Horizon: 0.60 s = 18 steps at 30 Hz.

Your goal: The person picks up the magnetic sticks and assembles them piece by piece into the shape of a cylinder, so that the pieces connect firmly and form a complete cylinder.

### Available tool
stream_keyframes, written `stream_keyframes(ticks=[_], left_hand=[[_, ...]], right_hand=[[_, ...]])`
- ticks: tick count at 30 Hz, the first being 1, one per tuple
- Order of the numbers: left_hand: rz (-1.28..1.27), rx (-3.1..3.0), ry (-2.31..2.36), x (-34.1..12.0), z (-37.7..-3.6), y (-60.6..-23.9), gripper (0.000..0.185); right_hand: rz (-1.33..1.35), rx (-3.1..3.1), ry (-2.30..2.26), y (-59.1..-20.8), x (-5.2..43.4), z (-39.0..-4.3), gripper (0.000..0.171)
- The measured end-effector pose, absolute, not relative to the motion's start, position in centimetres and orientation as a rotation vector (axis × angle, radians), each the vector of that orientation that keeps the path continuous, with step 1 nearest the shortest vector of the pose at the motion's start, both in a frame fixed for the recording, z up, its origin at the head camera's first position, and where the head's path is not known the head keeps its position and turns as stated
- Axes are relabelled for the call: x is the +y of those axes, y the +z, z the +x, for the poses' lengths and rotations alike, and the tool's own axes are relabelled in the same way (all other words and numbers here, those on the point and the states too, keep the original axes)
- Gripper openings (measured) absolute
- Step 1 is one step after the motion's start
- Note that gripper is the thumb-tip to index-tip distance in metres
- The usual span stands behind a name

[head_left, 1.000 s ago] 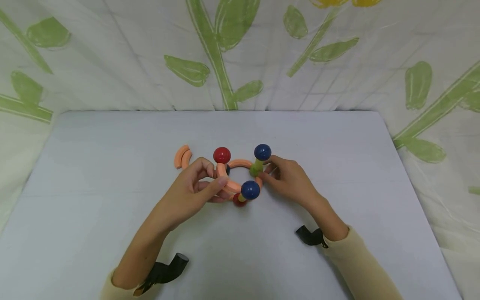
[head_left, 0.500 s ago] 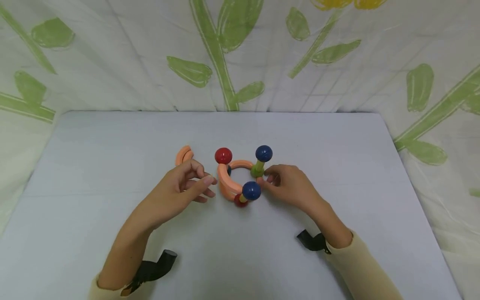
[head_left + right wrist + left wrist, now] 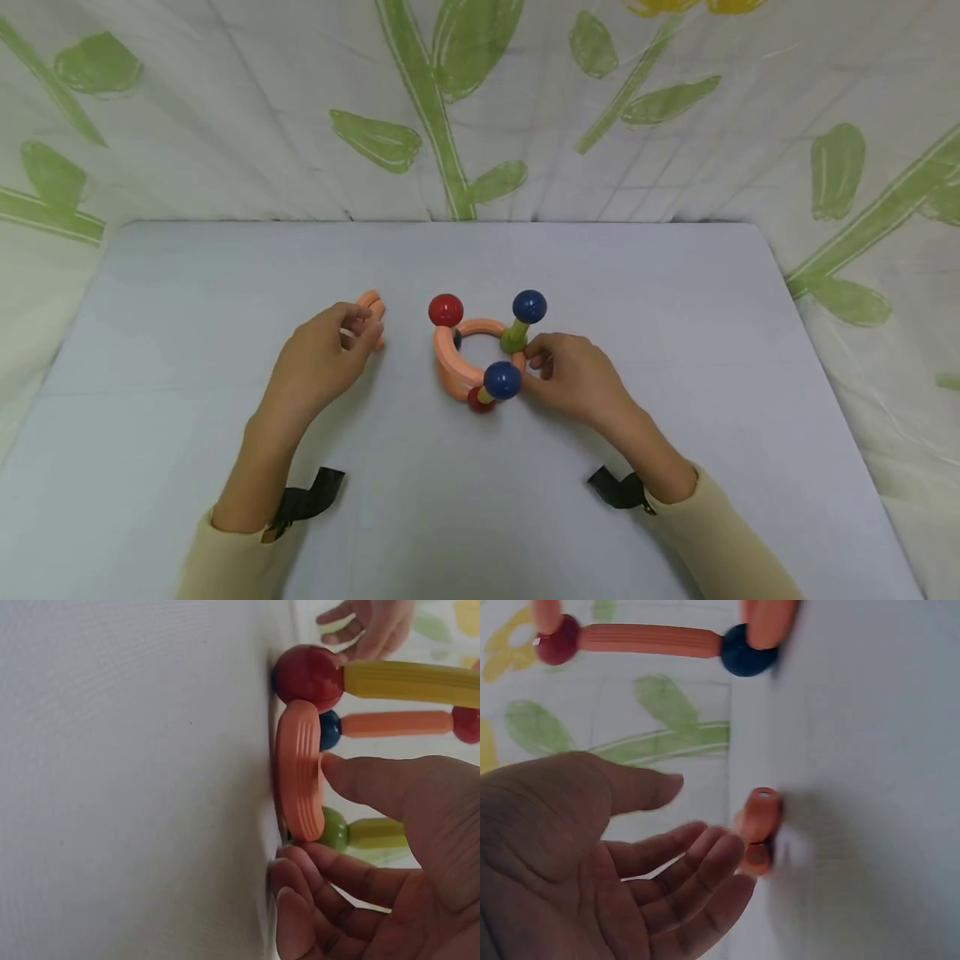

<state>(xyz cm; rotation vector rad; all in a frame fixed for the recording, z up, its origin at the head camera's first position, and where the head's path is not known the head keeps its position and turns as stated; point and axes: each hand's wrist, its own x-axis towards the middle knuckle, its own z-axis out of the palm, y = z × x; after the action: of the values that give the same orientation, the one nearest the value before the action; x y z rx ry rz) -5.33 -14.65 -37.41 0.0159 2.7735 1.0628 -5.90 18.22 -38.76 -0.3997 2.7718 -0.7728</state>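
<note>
A leaf-print curtain (image 3: 465, 108) backs the pale tabletop (image 3: 480, 500). At its centre stands the toy ring structure (image 3: 480, 354) of orange arcs, sticks and balls. The right hand (image 3: 573, 375), fingers loosely curled, touches its right side. Left of it, the left hand (image 3: 322, 358), fingers relaxed, reaches 2 loose orange arcs (image 3: 372, 310).

Balls on the toy: two blue (image 3: 529, 306) and two red (image 3: 446, 309), four in total. Loose orange curved pieces (image 3: 372, 303) at 9 o'clock from the toy: two. Hands: two, left (image 3: 322, 360) and right (image 3: 573, 375).
</note>
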Motion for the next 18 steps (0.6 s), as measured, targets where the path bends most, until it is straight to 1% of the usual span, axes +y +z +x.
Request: stream_keyframes(ticks=[3,5,10,14,18], left_hand=[[-0.013,2.874,0.968,-14.2,-5.9,-38.4,0.031],[-0.021,2.949,0.905,-13.8,-6.2,-38.8,0.026],[-0.019,3.074,0.811,-13.0,-6.6,-39.2,0.031],[-0.002,3.063,0.822,-12.6,-6.7,-39.3,0.027],[0.027,3.046,0.859,-12.2,-6.8,-39.4,0.028]], right_hand=[[-0.384,2.791,-0.770,-38.9,18.0,-5.8,0.032],[-0.373,2.803,-0.774,-39.1,17.9,-5.8,0.033],[-0.382,2.840,-0.778,-39.6,17.7,-5.6,0.032],[-0.381,2.862,-0.765,-39.7,17.6,-5.5,0.030],[-0.357,2.855,-0.756,-39.9,17.4,-5.5,0.029]])
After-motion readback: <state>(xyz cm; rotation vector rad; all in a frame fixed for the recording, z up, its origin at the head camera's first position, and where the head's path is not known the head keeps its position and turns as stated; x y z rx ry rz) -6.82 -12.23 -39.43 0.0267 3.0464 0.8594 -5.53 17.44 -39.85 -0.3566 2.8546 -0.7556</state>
